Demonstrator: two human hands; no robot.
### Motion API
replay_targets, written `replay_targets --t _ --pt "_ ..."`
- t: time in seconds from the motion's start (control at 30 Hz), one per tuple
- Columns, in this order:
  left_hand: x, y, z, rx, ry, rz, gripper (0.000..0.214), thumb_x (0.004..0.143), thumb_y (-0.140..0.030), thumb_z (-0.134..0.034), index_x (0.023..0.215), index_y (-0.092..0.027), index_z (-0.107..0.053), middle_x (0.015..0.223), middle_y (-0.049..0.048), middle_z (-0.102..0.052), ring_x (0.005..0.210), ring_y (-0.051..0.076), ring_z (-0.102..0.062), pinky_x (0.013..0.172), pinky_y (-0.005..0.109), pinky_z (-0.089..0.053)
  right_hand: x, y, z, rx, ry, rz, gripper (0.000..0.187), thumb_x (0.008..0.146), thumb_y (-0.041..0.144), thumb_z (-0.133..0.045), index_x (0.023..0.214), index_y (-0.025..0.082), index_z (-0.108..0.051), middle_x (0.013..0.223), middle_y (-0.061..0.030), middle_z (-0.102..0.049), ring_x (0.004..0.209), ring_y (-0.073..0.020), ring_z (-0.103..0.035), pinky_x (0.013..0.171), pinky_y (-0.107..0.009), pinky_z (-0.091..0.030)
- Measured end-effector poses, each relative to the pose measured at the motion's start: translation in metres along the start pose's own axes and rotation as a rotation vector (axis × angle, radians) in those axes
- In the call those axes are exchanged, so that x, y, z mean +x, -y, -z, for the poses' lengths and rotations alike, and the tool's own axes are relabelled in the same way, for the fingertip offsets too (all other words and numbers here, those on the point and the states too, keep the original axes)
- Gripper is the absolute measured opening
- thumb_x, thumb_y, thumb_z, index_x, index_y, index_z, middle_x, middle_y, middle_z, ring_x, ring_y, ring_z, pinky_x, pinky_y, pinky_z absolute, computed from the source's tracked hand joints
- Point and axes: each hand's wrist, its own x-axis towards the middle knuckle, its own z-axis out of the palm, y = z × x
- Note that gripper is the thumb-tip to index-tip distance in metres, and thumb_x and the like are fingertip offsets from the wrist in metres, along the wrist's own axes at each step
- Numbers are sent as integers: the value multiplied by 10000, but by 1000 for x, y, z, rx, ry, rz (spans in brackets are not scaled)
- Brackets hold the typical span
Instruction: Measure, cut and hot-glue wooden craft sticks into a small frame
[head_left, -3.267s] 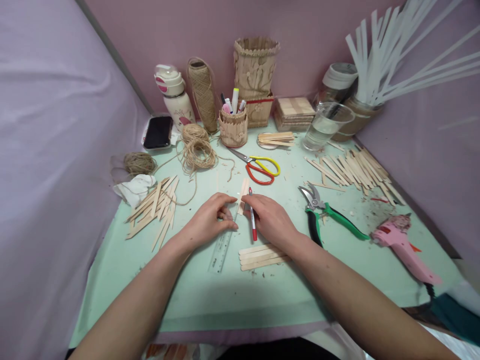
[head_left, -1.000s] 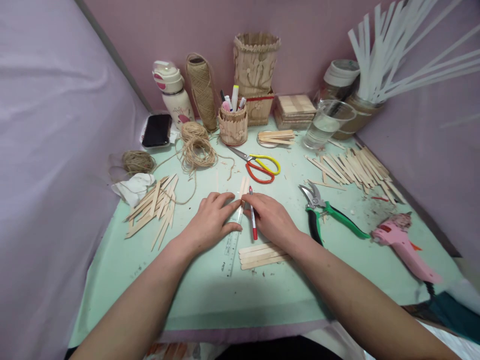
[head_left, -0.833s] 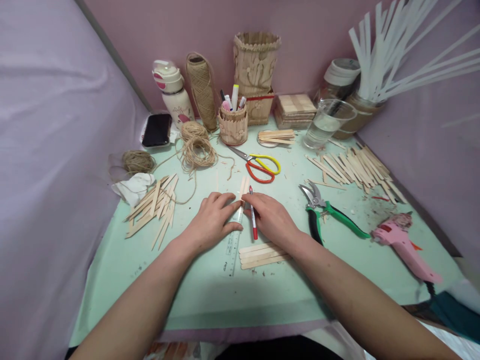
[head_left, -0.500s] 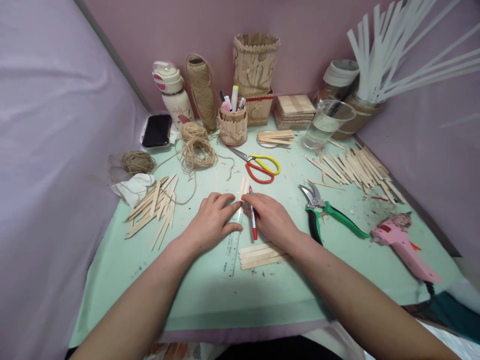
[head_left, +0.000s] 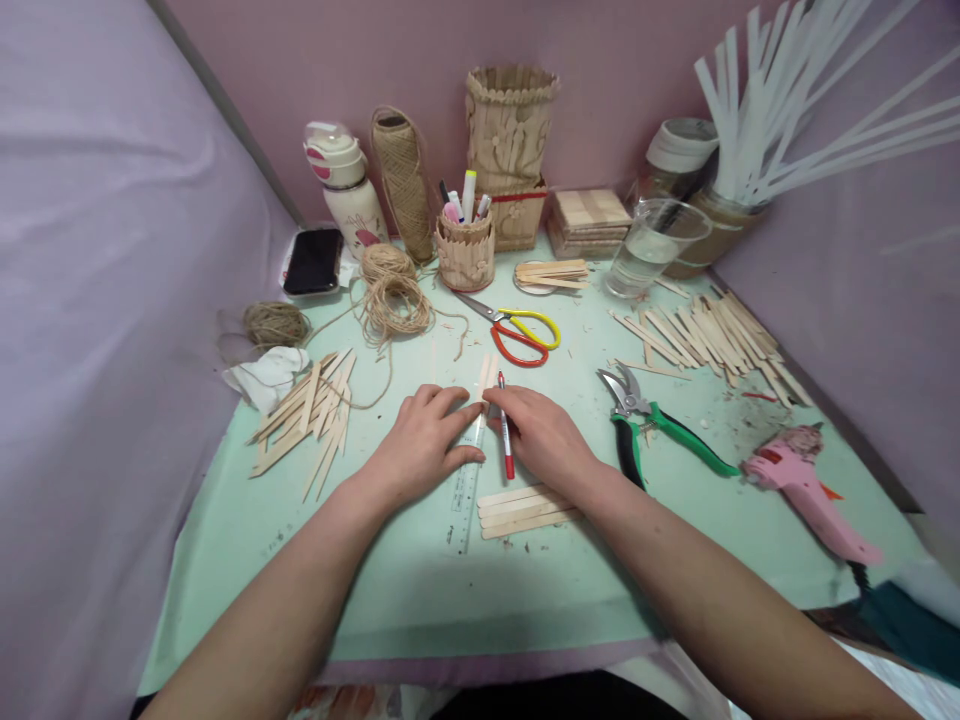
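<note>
A clear ruler [head_left: 466,500] lies lengthwise in front of me, with two craft sticks [head_left: 486,372] at its far end. My left hand [head_left: 424,440] rests on the ruler's left side, thumb and index finger apart, their tips touching the ruler and sticks. From the right, my right hand [head_left: 541,435] has a red marker pen [head_left: 508,445] held between its fingers, its red end toward me. The right thumb and index tip meet the sticks close to the left fingertip. Below the right wrist is a row of several craft sticks [head_left: 510,513], partly covered by it.
Scissors [head_left: 517,335] lie beyond the hands. Green-handled pruning shears [head_left: 637,415] and a pink glue gun [head_left: 814,490] are on the right. Loose stick piles [head_left: 304,420] flank both sides. Twine [head_left: 394,300], a pen holder [head_left: 466,255] and a water cup [head_left: 649,255] stand farther back.
</note>
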Motion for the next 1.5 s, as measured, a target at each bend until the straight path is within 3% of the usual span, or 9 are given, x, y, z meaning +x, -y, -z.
replay_targets --t 0.83,1.1,1.5 --pt "0 0 2 -14 -16 -11 547 900 -502 -626 1360 -218 -541 1358 130 -534 1164 313 -425 982 505 -428 0 1 0 23 -7 5 204 925 110 -498 1035 220 -629 999 -68 -697 936 -214 -617 777 -327 -444" --pt "-1 -2 6 14 -1 -50 406 944 -413 -590 1307 -229 -602 1081 99 -576 1036 273 -465 921 454 -424 0 1 0 10 -6 5 229 926 98 -488 1065 215 -627 1029 -75 -704 964 -217 -620 795 -333 -450" --pt "-1 0 4 21 16 -64 404 933 -417 -606 1290 -230 -635 1069 99 -581 1039 276 -461 919 454 -419 0 -1 -1 8 -10 10 267 903 68 -476 1069 208 -631 1048 -74 -706 966 -218 -622 797 -337 -457"
